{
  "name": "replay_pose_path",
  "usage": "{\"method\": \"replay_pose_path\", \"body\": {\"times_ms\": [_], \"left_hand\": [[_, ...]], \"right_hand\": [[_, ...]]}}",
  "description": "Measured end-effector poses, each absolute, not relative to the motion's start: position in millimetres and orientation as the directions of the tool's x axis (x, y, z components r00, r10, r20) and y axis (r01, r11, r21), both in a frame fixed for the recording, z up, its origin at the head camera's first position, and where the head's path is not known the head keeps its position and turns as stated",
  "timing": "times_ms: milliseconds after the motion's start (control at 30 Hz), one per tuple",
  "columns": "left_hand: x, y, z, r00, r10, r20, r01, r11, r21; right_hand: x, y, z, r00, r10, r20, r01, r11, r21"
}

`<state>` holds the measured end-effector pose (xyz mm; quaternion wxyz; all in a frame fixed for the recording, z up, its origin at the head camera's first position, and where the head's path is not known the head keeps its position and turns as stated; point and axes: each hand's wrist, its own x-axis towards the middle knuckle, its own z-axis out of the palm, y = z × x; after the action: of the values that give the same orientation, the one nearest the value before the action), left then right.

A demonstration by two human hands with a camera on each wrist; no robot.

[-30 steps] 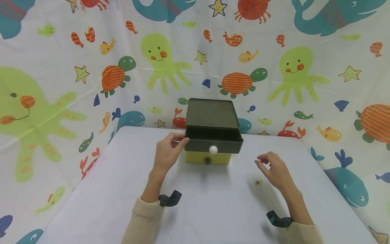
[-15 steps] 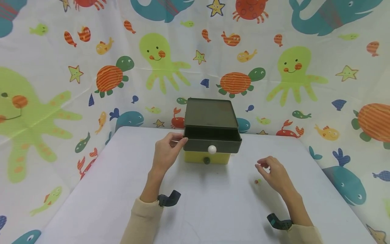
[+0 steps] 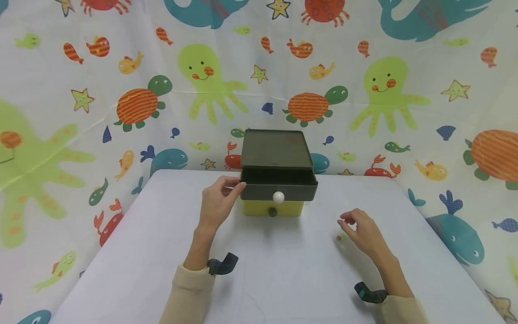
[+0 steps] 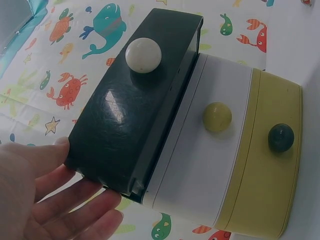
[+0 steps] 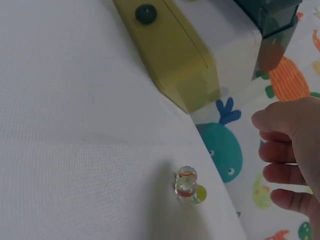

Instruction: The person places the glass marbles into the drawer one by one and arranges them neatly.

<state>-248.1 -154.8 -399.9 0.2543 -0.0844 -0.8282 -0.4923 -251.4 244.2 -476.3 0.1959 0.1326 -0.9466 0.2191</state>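
A small chest of drawers [image 3: 276, 148] stands on the table, its dark green top drawer [image 3: 297, 192] pulled out and bearing a white knob [image 4: 143, 55]. My left hand [image 3: 217, 202] holds that drawer at its left front corner, thumb on the front and fingers along the side. Over the table to the right hovers my right hand [image 3: 362, 231], fingers loosely bent with nothing between them. Below it lie a few small glass marbles [image 5: 186, 184], clear with red and yellow-green inside, touching one another; the hand is apart from them.
Under the top drawer are a white drawer with a yellow knob [image 4: 217, 117] and a yellow drawer [image 4: 265, 170] with a dark green knob, both pushed in. A white cloth [image 3: 259, 274] covers the table. Behind hangs a curtain [image 3: 259, 108] printed with sea animals.
The whole head view has shifted slightly left. My right hand has sunk a little toward the marbles. The left hand stays at the drawer's corner, and the drawer looks equally far out.
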Motion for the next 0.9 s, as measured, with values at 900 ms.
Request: {"method": "replay_pose_path", "body": {"times_ms": [900], "left_hand": [[-247.0,-154.3,-399.4,-0.873,-0.120,0.472,0.360,0.493,0.792]], "right_hand": [[-260.1,252.6,-495.0,-0.956,-0.175,0.236,-0.264,0.864,-0.429]]}}
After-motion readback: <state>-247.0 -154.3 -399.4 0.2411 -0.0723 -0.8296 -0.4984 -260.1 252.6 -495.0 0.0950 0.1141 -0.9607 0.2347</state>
